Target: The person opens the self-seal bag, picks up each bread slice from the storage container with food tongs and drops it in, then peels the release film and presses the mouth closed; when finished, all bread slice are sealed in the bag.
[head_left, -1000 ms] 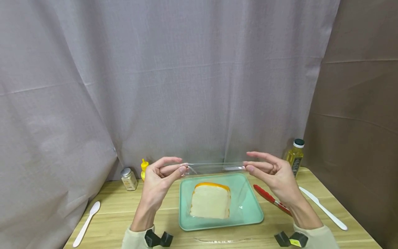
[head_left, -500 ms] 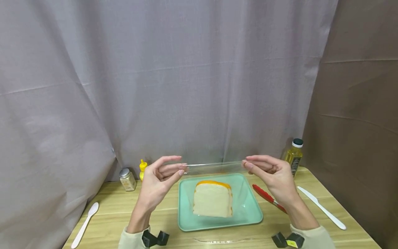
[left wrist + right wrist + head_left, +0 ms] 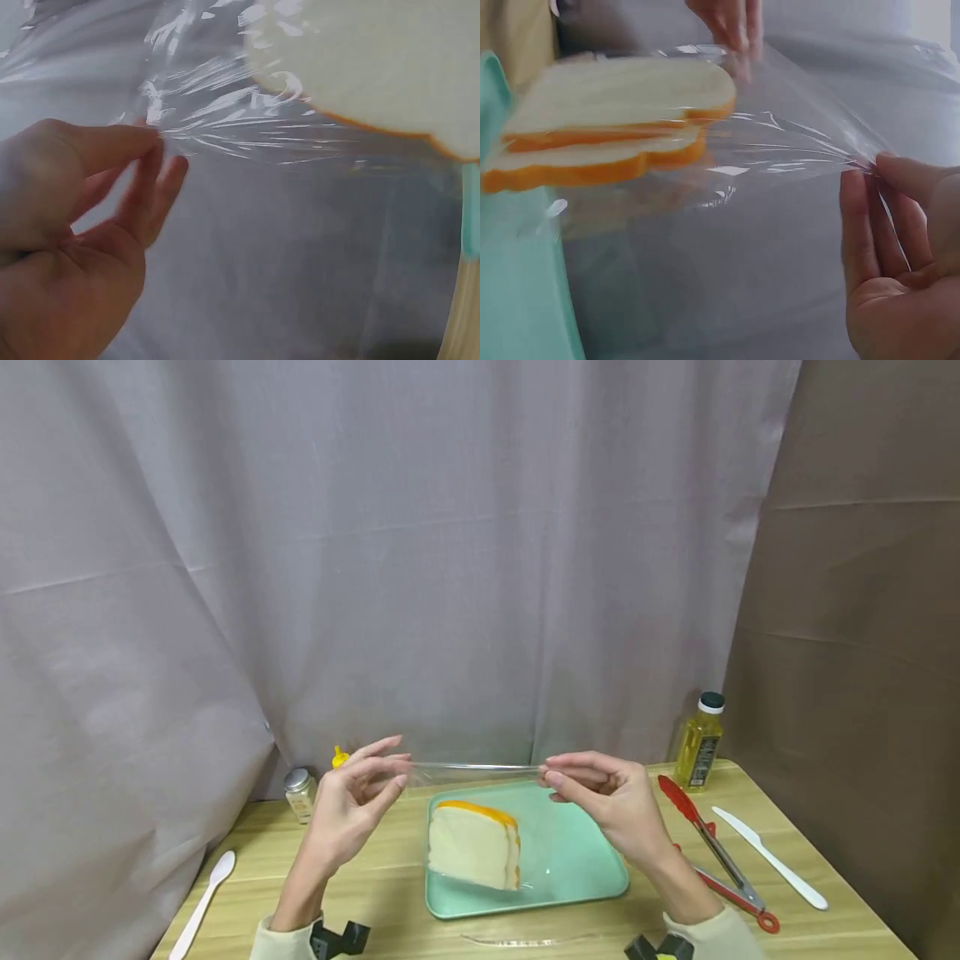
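Two bread slices (image 3: 468, 847), stacked and tilted, lie inside a clear plastic bag (image 3: 780, 150) that hangs in front of the green tray (image 3: 577, 860). My left hand (image 3: 348, 814) pinches one top corner of the bag between thumb and fingers. At the opposite corner, my right hand (image 3: 611, 806) pinches it the same way, and the top edge is stretched straight between them. Creases fan out from the left thumb and fingers (image 3: 154, 139) in the left wrist view. The right wrist view shows the orange crusts of both slices through the film.
Red-and-silver tongs (image 3: 723, 852) and a white knife (image 3: 772, 860) lie at right, below an oil bottle (image 3: 699, 747). At left are a white spoon (image 3: 204, 902), a spice jar (image 3: 300, 793) and a yellow squeeze bottle (image 3: 340, 757). A thin clear strip (image 3: 517, 942) lies before the tray.
Both hands have moved left with the bag, the right one farther. The bread has swung left and tilted, showing the second slice's edge. More of the tongs is visible.
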A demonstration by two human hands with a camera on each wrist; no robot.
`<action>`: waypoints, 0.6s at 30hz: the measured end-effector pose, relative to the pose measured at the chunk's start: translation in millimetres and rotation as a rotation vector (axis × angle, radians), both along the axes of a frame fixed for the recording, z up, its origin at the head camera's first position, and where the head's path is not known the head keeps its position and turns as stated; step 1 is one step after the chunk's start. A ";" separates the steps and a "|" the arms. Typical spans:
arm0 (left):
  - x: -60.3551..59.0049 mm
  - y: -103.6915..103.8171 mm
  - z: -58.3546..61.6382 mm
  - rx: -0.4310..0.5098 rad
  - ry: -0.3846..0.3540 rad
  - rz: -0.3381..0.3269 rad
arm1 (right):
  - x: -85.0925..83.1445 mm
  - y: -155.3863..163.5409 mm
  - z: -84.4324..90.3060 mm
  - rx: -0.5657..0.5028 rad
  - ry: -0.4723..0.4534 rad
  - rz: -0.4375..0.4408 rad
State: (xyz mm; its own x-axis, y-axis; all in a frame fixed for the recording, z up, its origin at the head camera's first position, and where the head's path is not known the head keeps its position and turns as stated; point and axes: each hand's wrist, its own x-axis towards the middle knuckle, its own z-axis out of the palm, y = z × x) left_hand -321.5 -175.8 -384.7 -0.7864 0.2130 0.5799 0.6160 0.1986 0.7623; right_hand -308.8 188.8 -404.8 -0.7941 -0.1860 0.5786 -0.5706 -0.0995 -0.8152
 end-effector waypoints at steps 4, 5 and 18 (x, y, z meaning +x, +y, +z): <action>-1.2 -26.3 1.7 0.004 -0.033 0.016 | 2.9 -29.7 -10.9 -0.039 -0.064 0.054; -1.3 -33.4 1.6 -0.008 -0.030 0.019 | 3.8 -37.9 -13.9 -0.043 -0.078 0.067; 2.0 -90.8 7.9 0.040 0.020 0.166 | 15.5 -134.6 -35.0 -0.064 -0.267 0.209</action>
